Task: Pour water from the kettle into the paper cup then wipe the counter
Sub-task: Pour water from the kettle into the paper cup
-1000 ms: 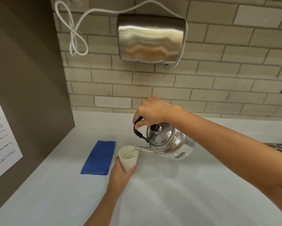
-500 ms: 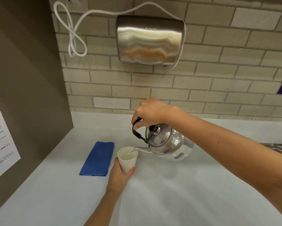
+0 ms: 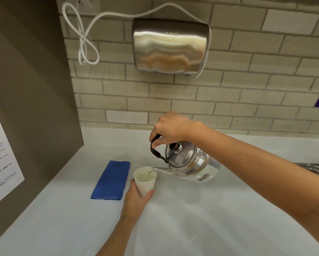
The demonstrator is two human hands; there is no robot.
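Note:
My right hand (image 3: 170,129) grips the black handle of a shiny metal kettle (image 3: 190,163), which hangs tilted to the left above the white counter (image 3: 201,218). Its spout sits over the rim of a white paper cup (image 3: 145,180), and a thin stream of water runs into the cup. My left hand (image 3: 136,200) is wrapped around the cup's lower half from the near side. A folded blue cloth (image 3: 111,180) lies flat on the counter just left of the cup.
A steel hand dryer (image 3: 170,46) with a looped white cord (image 3: 85,39) hangs on the brick wall behind. A brown side panel with a paper notice (image 3: 1,157) closes off the left. A sink edge (image 3: 313,169) shows at the right.
Both hands, kettle and cup stay almost in place; the pour continues. The view has shifted slightly.

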